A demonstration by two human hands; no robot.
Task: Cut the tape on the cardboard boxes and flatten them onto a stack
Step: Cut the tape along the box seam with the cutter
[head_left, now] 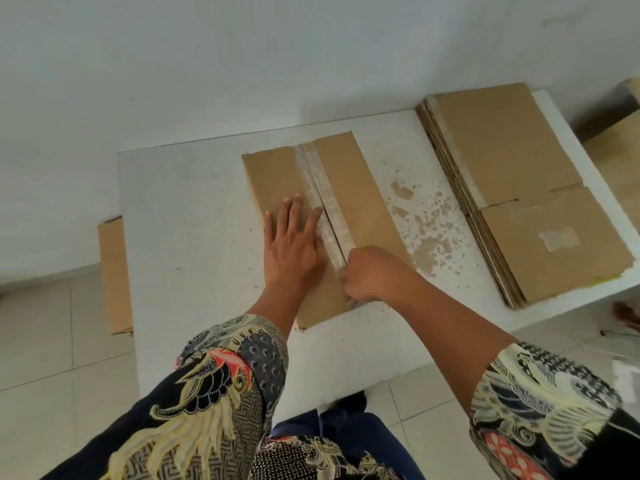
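Cardboard box point(311, 216) sits at frame centre on the white table point(194, 244), top face up. Long axis runs from lower centre toward upper centre, leaning slightly left. Tape strip point(323, 202) follows that axis along the middle seam.

Left hand point(291, 242): fingers straight, slightly spread, pressed flat on the box top just left of the tape.

Right hand point(370, 271): fingers curled into a fist at the near end of the tape; whatever it grips is hidden.

Stack of flattened boxes point(512, 188) lies at right of frame, well apart from the box.

Brown box point(277, 174), white table point(194, 209)
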